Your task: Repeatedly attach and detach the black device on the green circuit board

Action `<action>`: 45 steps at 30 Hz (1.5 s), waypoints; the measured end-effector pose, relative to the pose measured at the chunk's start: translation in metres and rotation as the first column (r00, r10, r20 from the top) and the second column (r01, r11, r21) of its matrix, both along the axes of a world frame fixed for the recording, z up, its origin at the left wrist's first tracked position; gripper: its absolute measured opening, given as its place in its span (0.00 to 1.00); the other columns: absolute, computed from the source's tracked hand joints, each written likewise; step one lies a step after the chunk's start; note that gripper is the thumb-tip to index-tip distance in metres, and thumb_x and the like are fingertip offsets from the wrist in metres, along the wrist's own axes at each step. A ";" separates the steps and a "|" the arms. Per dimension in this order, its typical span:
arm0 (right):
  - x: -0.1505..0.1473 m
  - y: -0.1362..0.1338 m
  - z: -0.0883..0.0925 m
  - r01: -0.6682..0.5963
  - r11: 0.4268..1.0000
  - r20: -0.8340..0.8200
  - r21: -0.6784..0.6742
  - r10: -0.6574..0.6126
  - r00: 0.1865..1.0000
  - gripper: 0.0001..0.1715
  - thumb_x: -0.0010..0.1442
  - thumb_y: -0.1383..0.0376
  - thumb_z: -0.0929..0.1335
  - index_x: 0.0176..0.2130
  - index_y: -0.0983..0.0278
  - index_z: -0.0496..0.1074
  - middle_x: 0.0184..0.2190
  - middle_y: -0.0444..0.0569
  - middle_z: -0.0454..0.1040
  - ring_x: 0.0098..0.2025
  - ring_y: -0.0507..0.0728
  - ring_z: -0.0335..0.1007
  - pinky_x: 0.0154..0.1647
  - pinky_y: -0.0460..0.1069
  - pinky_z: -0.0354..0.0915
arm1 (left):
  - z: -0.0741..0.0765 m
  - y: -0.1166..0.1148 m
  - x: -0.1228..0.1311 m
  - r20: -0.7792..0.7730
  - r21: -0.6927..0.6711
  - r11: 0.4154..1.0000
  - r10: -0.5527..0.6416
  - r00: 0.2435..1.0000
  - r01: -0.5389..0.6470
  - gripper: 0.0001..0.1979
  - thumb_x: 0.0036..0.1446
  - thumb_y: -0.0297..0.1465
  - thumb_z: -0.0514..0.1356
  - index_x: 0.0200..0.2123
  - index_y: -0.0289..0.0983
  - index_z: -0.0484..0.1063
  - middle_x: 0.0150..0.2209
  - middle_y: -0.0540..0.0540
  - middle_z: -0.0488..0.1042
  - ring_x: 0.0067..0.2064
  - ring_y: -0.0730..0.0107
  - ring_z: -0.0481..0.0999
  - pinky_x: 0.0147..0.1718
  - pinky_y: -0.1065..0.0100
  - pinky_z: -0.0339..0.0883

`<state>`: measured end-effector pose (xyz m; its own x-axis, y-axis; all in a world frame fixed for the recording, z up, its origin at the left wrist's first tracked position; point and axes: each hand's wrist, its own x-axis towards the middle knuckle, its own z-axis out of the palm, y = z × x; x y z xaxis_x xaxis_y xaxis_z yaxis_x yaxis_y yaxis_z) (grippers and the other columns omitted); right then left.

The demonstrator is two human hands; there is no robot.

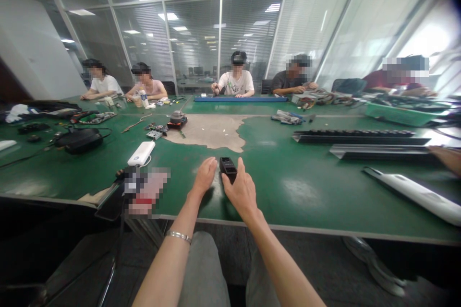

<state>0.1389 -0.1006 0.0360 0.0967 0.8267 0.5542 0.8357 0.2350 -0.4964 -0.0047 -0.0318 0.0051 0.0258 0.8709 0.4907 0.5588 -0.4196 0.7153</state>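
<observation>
Just past the front edge of the green table (pixel 288 211), a small black box-shaped device (pixel 227 165) stands in front of me. My right hand (pixel 242 189) grips it, thumb at its near left side and fingers along its right. What the device is cannot be made out. To its left, my left hand (pixel 206 173) is held upright with the fingers stretched and close together, a small gap from the device. Nothing shows in that hand.
A white power bank (pixel 141 154) and a black pouch (pixel 79 140) lie to the left. Black metal rails (pixel 360 137) and a long white casing (pixel 414 194) lie right. A green basket (pixel 399 114) is farther back. Several people sit across the table; a blue bar (pixel 241 99) lies before one.
</observation>
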 end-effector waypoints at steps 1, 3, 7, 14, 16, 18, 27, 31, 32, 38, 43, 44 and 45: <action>0.000 -0.001 -0.002 -0.003 1.000 0.008 0.000 0.003 1.000 0.44 0.60 0.56 0.61 0.65 0.74 0.43 0.46 0.63 0.72 0.44 0.66 0.69 0.44 0.57 0.63 | 0.000 0.000 0.000 0.001 0.001 1.000 0.000 1.000 0.000 0.24 0.65 0.42 0.44 0.53 0.35 0.69 0.56 0.41 0.70 0.59 0.65 0.66 0.62 0.60 0.56; 0.000 -0.003 -0.006 -0.004 1.000 0.018 -0.011 0.005 1.000 0.43 0.60 0.56 0.61 0.65 0.74 0.43 0.47 0.64 0.72 0.44 0.66 0.69 0.44 0.57 0.63 | -0.001 0.001 0.000 0.003 0.003 1.000 0.000 1.000 0.000 0.24 0.65 0.42 0.44 0.53 0.35 0.69 0.56 0.40 0.70 0.59 0.65 0.66 0.62 0.60 0.56; -0.001 -0.007 -0.016 -0.009 1.000 0.028 -0.030 0.010 1.000 0.43 0.60 0.56 0.61 0.65 0.74 0.43 0.49 0.64 0.70 0.45 0.66 0.68 0.45 0.58 0.64 | -0.002 0.002 0.000 -0.005 -0.005 1.000 0.006 1.000 -0.006 0.25 0.65 0.42 0.44 0.53 0.34 0.69 0.56 0.40 0.70 0.59 0.66 0.66 0.62 0.61 0.56; -0.001 -0.009 -0.025 -0.028 1.000 0.021 0.004 0.028 0.999 0.43 0.61 0.57 0.61 0.66 0.74 0.42 0.53 0.64 0.68 0.48 0.66 0.66 0.48 0.58 0.63 | 0.000 0.000 0.001 -0.039 0.010 1.000 -0.024 0.999 0.024 0.23 0.64 0.42 0.46 0.53 0.35 0.70 0.56 0.41 0.70 0.59 0.66 0.66 0.62 0.61 0.56; -0.001 -0.009 -0.024 -0.034 0.999 0.010 0.012 0.034 0.999 0.43 0.60 0.55 0.61 0.66 0.73 0.43 0.56 0.64 0.65 0.49 0.66 0.66 0.49 0.59 0.62 | 0.001 0.000 0.001 -0.055 0.008 1.000 -0.030 0.998 0.030 0.23 0.64 0.41 0.46 0.52 0.35 0.70 0.55 0.41 0.70 0.60 0.65 0.66 0.62 0.60 0.56; -0.001 -0.007 -0.022 -0.037 0.999 -0.007 0.030 0.037 0.999 0.44 0.60 0.54 0.62 0.65 0.73 0.44 0.58 0.65 0.62 0.52 0.66 0.64 0.51 0.59 0.61 | 0.001 0.000 0.001 -0.070 0.004 1.000 -0.026 0.997 0.027 0.23 0.64 0.41 0.47 0.52 0.34 0.70 0.55 0.40 0.70 0.60 0.65 0.66 0.62 0.60 0.56; -0.001 -0.006 -0.025 -0.020 1.000 -0.065 -0.014 0.019 0.998 0.41 0.61 0.53 0.61 0.65 0.72 0.46 0.55 0.64 0.66 0.50 0.65 0.67 0.49 0.58 0.63 | -0.001 0.000 0.000 -0.187 -0.002 0.999 -0.041 0.981 0.042 0.20 0.61 0.39 0.52 0.49 0.36 0.73 0.56 0.39 0.69 0.60 0.61 0.65 0.60 0.57 0.58; 0.000 -0.007 -0.028 -0.019 1.000 -0.046 -0.019 0.018 0.999 0.42 0.62 0.53 0.60 0.65 0.74 0.46 0.54 0.65 0.67 0.48 0.64 0.68 0.48 0.57 0.64 | 0.000 -0.001 0.001 -0.197 0.000 0.999 -0.050 0.979 0.051 0.20 0.61 0.40 0.52 0.49 0.35 0.74 0.56 0.38 0.69 0.59 0.61 0.66 0.61 0.58 0.57; 0.000 -0.007 -0.029 -0.021 1.000 -0.040 -0.019 0.020 0.999 0.42 0.61 0.53 0.60 0.65 0.74 0.46 0.53 0.65 0.67 0.48 0.65 0.68 0.47 0.57 0.64 | 0.000 -0.001 0.001 -0.188 0.002 0.998 -0.054 0.981 0.055 0.20 0.62 0.40 0.51 0.49 0.35 0.74 0.56 0.38 0.70 0.59 0.61 0.66 0.61 0.58 0.57; 0.001 -0.007 -0.031 -0.025 1.000 -0.001 0.004 0.025 1.000 0.41 0.62 0.54 0.60 0.64 0.76 0.47 0.53 0.67 0.67 0.49 0.66 0.67 0.49 0.58 0.63 | 0.002 -0.002 0.002 -0.173 -0.014 0.998 -0.061 0.983 0.059 0.22 0.61 0.42 0.51 0.49 0.36 0.73 0.55 0.39 0.70 0.59 0.60 0.66 0.60 0.57 0.57; 0.001 -0.005 -0.028 -0.021 0.999 -0.076 -0.046 0.017 0.997 0.42 0.60 0.54 0.62 0.64 0.74 0.49 0.51 0.65 0.69 0.49 0.66 0.68 0.48 0.58 0.64 | 0.001 -0.002 0.001 -0.127 0.005 0.999 -0.045 0.991 0.046 0.23 0.61 0.43 0.51 0.51 0.36 0.71 0.56 0.40 0.70 0.59 0.61 0.66 0.61 0.58 0.57; 0.001 -0.004 -0.026 -0.020 0.998 -0.103 -0.057 0.015 0.995 0.43 0.59 0.54 0.62 0.64 0.74 0.49 0.51 0.65 0.70 0.49 0.66 0.68 0.48 0.58 0.64 | 0.001 -0.001 0.001 -0.108 0.009 0.999 -0.035 0.994 0.037 0.23 0.62 0.43 0.50 0.52 0.36 0.71 0.56 0.40 0.70 0.59 0.62 0.66 0.61 0.59 0.57; 0.001 -0.003 -0.024 -0.020 0.998 -0.131 -0.064 0.012 0.991 0.43 0.59 0.53 0.63 0.64 0.73 0.49 0.50 0.64 0.70 0.50 0.65 0.68 0.48 0.58 0.64 | 0.000 -0.001 0.001 -0.089 0.011 1.000 -0.025 0.996 0.026 0.23 0.63 0.43 0.50 0.52 0.36 0.70 0.56 0.40 0.70 0.59 0.63 0.66 0.61 0.59 0.57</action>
<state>0.1394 -0.1037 0.0125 0.1508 0.8628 0.4826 0.7594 0.2115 -0.6154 -0.0040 -0.0325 0.0055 0.0923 0.8635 0.4959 0.6092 -0.4429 0.6579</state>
